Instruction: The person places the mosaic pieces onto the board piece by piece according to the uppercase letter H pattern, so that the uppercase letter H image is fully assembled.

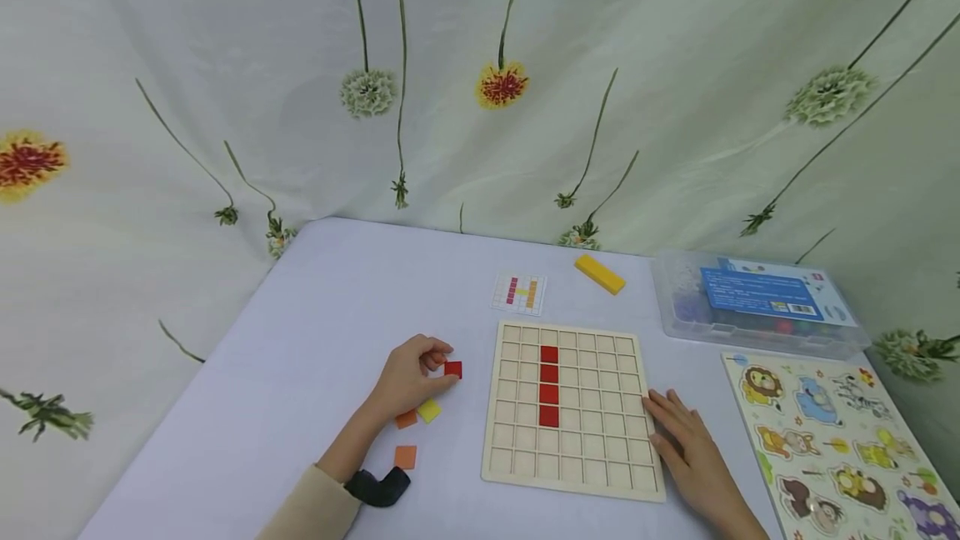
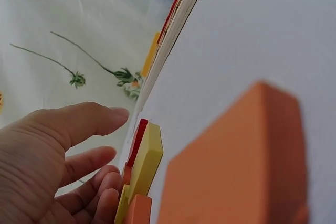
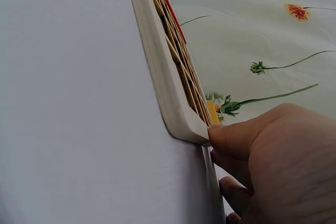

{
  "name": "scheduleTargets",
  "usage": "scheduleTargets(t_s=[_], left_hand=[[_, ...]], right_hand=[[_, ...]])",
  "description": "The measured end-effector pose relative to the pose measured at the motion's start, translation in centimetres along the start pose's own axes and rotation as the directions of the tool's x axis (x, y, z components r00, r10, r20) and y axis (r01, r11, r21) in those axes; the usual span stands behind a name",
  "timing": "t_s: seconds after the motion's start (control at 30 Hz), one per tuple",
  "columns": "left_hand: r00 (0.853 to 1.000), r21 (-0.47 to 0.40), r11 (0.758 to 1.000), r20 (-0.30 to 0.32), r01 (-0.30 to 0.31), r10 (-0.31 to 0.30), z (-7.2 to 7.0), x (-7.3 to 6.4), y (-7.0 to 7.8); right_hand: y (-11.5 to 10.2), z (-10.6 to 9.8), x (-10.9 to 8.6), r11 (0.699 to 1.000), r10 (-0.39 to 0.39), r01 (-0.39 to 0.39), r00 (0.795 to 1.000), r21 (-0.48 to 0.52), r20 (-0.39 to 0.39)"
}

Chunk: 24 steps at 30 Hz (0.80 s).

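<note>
My left hand is at a loose red square tile, left of a pale wooden grid board. In the left wrist view, thumb and fingers stand apart, with no tile visibly pinched between them. Beside that hand lie a yellow tile and an orange tile; another orange tile is nearer the sleeve. Several red tiles form a vertical column in the board's cells. On the board's right edge rests my right hand, its thumb touching the rim in the right wrist view.
Behind the board lie a small pattern card and a yellow bar. A clear plastic box with a blue label stands at back right. An animal puzzle board lies right of my right hand. A flowered cloth hangs behind the table.
</note>
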<state>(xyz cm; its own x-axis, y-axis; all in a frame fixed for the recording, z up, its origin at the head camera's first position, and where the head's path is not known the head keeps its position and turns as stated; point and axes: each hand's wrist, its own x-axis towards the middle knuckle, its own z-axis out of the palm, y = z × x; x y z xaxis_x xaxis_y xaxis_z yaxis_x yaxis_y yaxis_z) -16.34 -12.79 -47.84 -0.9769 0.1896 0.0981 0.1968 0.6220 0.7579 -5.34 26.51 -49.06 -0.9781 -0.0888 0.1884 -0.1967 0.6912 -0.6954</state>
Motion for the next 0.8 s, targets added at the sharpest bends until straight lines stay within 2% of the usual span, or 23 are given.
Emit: scheduleTargets(t_s=[0.4, 0.8], left_hand=[[0.999, 0.100, 0.994, -0.009, -0.048, 0.049, 0.52, -0.16, -0.20], [0.995, 0.138, 0.986, -0.019, -0.089, 0.093, 0.65, -0.24, -0.32]], right_hand=[[0.16, 0.10, -0.21, 1.000, -0.022, 0.022, 1.000, 0.009, -0.017], [0.20, 0.09, -0.23, 0.999, -0.034, 0.034, 0.999, 0.016, -0.017]])
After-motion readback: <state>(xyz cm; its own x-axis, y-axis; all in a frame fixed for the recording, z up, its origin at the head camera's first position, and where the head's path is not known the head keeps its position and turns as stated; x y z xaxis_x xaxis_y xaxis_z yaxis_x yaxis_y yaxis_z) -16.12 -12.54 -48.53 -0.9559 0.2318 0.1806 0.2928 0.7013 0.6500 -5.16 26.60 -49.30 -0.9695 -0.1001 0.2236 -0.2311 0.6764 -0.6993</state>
